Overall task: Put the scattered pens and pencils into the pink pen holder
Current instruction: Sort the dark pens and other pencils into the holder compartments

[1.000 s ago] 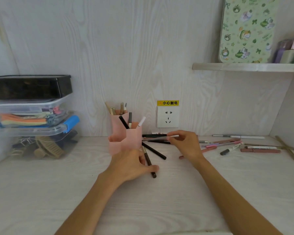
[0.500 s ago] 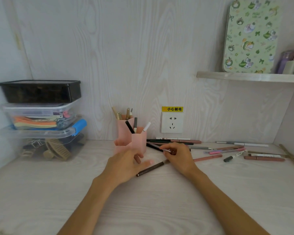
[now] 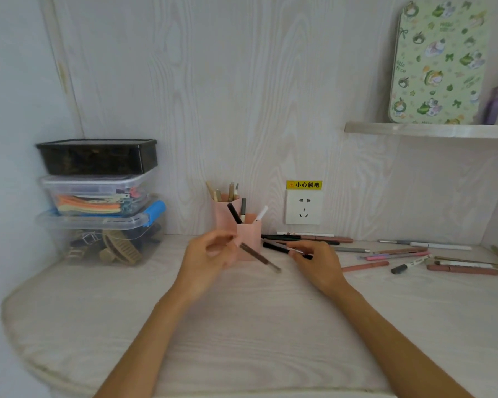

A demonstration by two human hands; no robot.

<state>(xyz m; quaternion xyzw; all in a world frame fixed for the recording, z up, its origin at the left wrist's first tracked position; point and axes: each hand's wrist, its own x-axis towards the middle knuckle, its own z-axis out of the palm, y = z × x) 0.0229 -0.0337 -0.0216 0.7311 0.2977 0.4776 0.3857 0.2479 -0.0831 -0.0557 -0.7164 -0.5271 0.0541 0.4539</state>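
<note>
The pink pen holder stands at the back of the desk with several pens upright in it. My left hand pinches a dark brown pencil just in front of the holder, its free end slanting down to the right above the desk. My right hand pinches a black pen that lies low over the desk to the right of the holder. Several more pens and pencils lie scattered along the back right of the desk.
Stacked plastic storage boxes stand at the back left. A wall socket sits behind the holder. A shelf at upper right carries a green patterned tin and small containers.
My left hand has picked the brown pencil up off the desk and raised it in front of the holder. My right hand has taken hold of the black pen.
</note>
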